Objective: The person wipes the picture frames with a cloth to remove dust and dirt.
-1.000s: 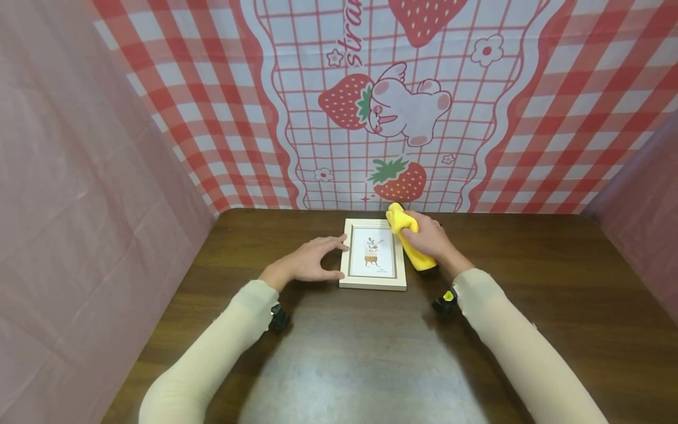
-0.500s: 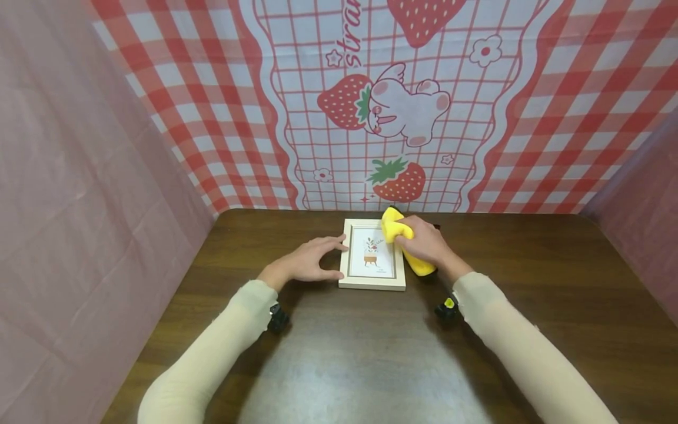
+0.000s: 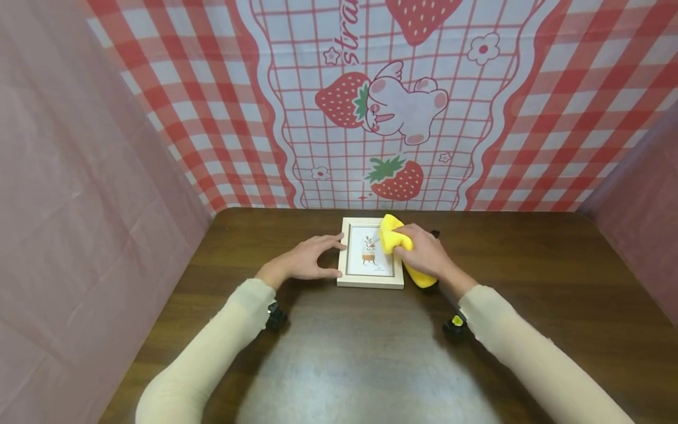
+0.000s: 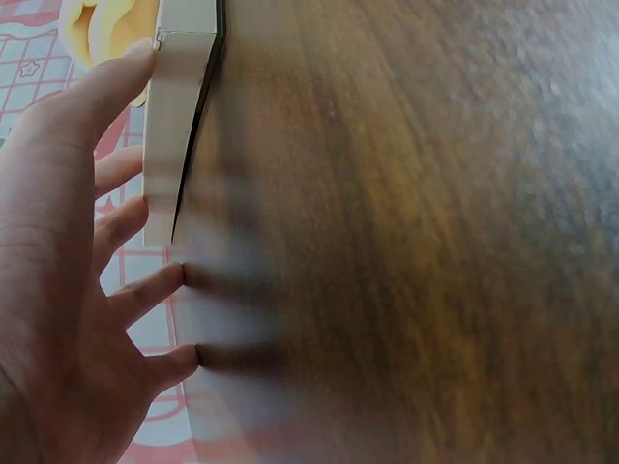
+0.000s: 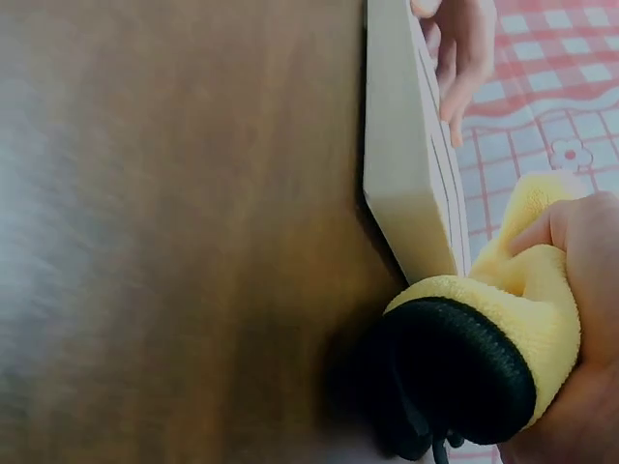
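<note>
A cream picture frame (image 3: 371,282) with a potted-plant print lies flat on the table, face up. My left hand (image 3: 307,258) rests at its left side, fingers spread. In the left wrist view the thumb (image 4: 116,87) touches the frame's edge (image 4: 179,116), and two fingertips touch the table. My right hand (image 3: 424,250) grips a bunched yellow cloth (image 3: 392,234) with black edging, which covers part of the frame's right border and the print's upper right. The cloth's loose end hangs to the right of the frame. In the right wrist view the cloth (image 5: 542,319) shows a dark rounded end.
The brown wooden table (image 3: 339,359) reaches back to a red-and-white checked strawberry curtain (image 3: 392,106). Pink cloth (image 3: 79,206) hangs along the left side, with more at the right. Small black cameras sit on both wrists.
My right hand has moved the cloth from the frame's upper right corner a little toward me and inward over the print. The left hand and the frame have stayed in place.
</note>
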The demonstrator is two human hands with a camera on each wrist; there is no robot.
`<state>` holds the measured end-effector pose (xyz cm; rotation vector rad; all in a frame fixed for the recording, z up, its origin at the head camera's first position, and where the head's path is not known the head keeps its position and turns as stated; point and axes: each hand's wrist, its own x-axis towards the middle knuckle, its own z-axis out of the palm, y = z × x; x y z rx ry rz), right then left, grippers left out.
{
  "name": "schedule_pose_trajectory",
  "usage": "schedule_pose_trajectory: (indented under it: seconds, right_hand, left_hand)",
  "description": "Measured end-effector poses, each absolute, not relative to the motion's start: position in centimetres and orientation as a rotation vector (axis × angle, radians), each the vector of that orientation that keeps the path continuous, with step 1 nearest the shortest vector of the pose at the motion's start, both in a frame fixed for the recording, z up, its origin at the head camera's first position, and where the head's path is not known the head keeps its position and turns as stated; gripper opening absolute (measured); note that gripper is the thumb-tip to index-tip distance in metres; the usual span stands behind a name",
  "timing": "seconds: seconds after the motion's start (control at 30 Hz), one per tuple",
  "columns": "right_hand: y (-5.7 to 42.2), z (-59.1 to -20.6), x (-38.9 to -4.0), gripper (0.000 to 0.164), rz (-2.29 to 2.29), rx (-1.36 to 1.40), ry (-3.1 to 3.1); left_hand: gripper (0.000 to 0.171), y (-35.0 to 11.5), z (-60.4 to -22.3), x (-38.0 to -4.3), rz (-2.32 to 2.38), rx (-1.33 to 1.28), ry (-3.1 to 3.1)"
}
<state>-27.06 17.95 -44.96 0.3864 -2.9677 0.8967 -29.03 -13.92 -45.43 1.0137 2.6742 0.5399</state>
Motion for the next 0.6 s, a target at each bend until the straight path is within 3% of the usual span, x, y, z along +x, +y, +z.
schedule_pose_trajectory:
  seconds: [0.6]
  right_hand:
    - [17.0,-45.4,-21.3,0.053,0.915,0.381,-2.887]
  left_hand:
    - [0.071,-13.9,-45.7,-29.2,0.525,0.996,2.682]
